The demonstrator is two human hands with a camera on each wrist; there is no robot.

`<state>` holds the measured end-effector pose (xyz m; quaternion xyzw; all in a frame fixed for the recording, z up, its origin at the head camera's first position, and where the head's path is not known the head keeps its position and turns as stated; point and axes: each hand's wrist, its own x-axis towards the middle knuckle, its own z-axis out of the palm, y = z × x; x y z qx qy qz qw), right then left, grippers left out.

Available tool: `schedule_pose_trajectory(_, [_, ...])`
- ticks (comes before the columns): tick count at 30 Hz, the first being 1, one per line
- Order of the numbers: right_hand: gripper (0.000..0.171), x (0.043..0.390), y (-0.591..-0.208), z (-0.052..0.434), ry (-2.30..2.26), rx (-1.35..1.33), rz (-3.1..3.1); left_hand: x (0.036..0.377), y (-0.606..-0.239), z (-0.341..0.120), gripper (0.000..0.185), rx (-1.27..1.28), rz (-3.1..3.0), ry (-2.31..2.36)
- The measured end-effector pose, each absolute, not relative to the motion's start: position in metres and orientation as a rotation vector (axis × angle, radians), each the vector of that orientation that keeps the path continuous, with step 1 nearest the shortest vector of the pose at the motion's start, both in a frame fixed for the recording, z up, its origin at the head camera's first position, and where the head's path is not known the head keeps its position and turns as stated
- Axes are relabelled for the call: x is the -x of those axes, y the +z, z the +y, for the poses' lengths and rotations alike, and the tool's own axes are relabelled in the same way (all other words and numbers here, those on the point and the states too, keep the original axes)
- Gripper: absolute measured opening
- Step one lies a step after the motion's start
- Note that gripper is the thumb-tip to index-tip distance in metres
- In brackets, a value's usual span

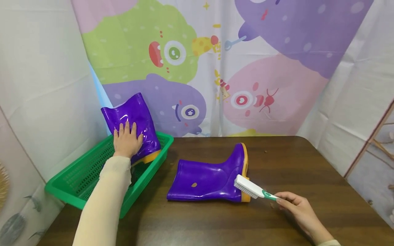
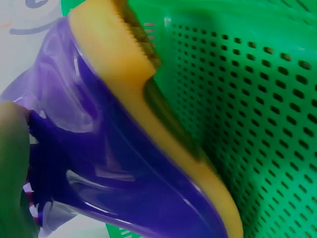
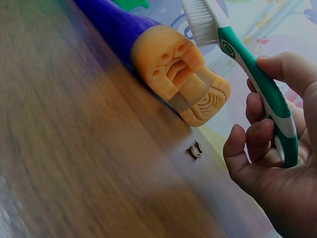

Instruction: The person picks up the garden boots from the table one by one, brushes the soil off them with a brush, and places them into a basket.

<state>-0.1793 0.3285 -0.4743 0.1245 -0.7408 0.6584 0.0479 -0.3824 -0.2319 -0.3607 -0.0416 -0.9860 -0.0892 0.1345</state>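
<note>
Dark wooden table (image 1: pixel 307 164), green basket (image 1: pixel 77 177), purple boot (image 1: pixel 209 177)

My head camera looks forward and down over the whole desk (image 1: pixel 307 164). My left wrist camera sits very close to the boot in the basket (image 2: pixel 119 168), seeing its sole (image 2: pixel 124 74). My right wrist camera looks low along the desk at the lying boot's sole (image 3: pixel 181 74), which the head view shares.

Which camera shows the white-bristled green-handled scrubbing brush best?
The right wrist view: the white-bristled green-handled scrubbing brush fills the frame, gripped by the right hand. The head view shows it whole but small, against the lying purple rubber boot. The left wrist view misses it.
</note>
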Motion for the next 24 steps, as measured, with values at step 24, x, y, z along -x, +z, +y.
schedule_pose_trajectory(24, [0.02,0.179,-0.476,0.328,2.019,-0.401,-2.24,0.393,-0.365,-0.238,0.068,0.185,-2.87,-0.405])
